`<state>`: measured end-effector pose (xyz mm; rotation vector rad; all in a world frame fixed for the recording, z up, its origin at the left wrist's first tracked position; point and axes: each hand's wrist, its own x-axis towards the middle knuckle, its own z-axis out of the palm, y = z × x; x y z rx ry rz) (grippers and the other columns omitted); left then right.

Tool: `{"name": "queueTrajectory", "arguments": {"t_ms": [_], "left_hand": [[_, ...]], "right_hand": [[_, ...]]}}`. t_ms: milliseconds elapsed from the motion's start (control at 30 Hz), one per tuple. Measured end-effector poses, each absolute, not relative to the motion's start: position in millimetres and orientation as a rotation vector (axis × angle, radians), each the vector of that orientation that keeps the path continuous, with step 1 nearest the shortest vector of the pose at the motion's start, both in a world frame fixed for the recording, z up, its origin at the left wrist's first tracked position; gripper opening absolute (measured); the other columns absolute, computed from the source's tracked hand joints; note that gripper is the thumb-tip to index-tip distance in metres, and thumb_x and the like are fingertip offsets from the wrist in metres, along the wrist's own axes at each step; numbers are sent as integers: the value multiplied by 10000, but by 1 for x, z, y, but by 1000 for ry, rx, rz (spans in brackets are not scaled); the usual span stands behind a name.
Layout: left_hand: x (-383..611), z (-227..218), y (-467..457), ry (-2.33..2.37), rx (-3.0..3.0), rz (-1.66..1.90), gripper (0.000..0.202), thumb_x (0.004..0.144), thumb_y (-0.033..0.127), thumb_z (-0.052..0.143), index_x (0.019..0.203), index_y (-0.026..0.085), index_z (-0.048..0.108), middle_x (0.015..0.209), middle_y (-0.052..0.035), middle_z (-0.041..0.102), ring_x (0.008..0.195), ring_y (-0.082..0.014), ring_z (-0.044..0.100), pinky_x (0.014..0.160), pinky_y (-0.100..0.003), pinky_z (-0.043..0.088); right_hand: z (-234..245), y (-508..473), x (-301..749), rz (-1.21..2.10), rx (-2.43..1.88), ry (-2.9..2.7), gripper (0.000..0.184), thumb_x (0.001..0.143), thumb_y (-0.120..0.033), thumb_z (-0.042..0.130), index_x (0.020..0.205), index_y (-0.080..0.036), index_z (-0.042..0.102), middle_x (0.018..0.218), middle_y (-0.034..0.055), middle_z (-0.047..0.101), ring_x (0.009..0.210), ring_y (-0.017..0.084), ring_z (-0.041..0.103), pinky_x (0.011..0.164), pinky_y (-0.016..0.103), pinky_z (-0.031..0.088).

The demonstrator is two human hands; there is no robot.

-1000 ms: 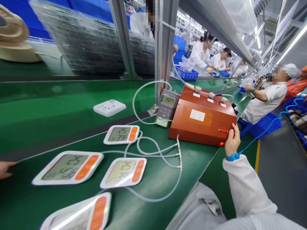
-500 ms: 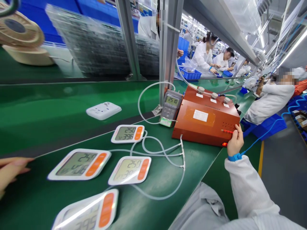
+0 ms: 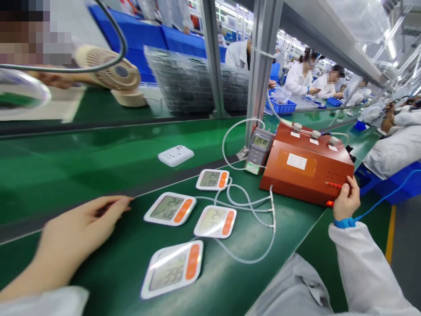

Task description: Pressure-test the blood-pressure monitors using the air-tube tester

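Note:
My right hand grips the front right corner of an orange-red box, thumb near its row of red switches, a blue wrist strap on the wrist. My left hand lies open and flat on the green bench, fingers pointing toward the conveyor edge, holding nothing. Several white monitors with orange buttons and lit displays sit between the hands: a far one, a left one, a middle one and a near one. Clear tubes join them to the box.
A grey handheld meter leans by the box, next to an aluminium post. A white socket block lies on the conveyor belt. A beige fan and stacked trays stand behind. Other workers sit along the line at right.
The view has swung left and pulled back. My left hand has come into view from the left edge and stretched out over the bench. My right hand stays on the box corner.

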<state>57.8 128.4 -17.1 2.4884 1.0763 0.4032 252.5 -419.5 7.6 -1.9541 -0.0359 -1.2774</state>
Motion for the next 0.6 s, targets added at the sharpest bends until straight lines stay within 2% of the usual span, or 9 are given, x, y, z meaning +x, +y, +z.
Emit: {"name": "queueTrajectory", "arguments": {"t_ms": [100, 200, 300, 400, 533, 600], "left_hand": [[55, 1, 110, 1106, 2369, 321, 352, 779, 454, 472, 925, 241, 710, 776, 70, 741, 812, -183, 653, 695, -229, 460], [50, 11, 94, 1013, 2358, 309, 362, 804, 441, 479, 973, 218, 709, 879, 52, 754, 835, -190, 648, 717, -234, 464], [44, 8, 86, 947, 2347, 321, 405, 809, 485, 461, 970, 212, 713, 941, 12, 756, 822, -211, 653, 737, -264, 484], [37, 2, 80, 856, 2319, 373, 458, 799, 553, 444, 938, 218, 723, 982, -32, 750, 886, -248, 665, 800, -299, 498], [32, -4, 69, 730, 2346, 378, 528, 825, 612, 424, 985, 212, 730, 1069, -76, 719, 999, -279, 638, 870, -358, 487], [32, -5, 61, 705, 2416, 391, 556, 836, 633, 427, 1007, 199, 728, 1124, -105, 686, 1033, -292, 611, 903, -399, 468]], "right_hand": [[5, -420, 253, -1311, -1977, -58, 393, 957, -371, 486, 1219, -134, 658, 1325, 140, 615, 1232, 273, 579, 1062, 455, 449], [2, -422, 254, -1334, -1965, -74, 397, 956, -363, 492, 1230, -132, 661, 1320, 141, 620, 1219, 284, 589, 1053, 459, 460], [2, -428, 256, -1352, -1998, -74, 400, 943, -358, 488, 1225, -148, 677, 1310, 150, 627, 1215, 319, 589, 1052, 511, 453], [9, -432, 257, -1397, -2108, -111, 407, 919, -379, 479, 1197, -184, 705, 1271, 174, 642, 1215, 357, 580, 1057, 571, 419], [32, -407, 243, -1492, -2161, -309, 448, 844, -452, 594, 1192, -195, 708, 1294, 207, 608, 1272, 382, 517, 1087, 555, 383], [44, -374, 229, -1372, -2107, -475, 423, 857, -412, 622, 1217, -197, 677, 1295, 184, 611, 1260, 362, 529, 1073, 536, 412]]}}
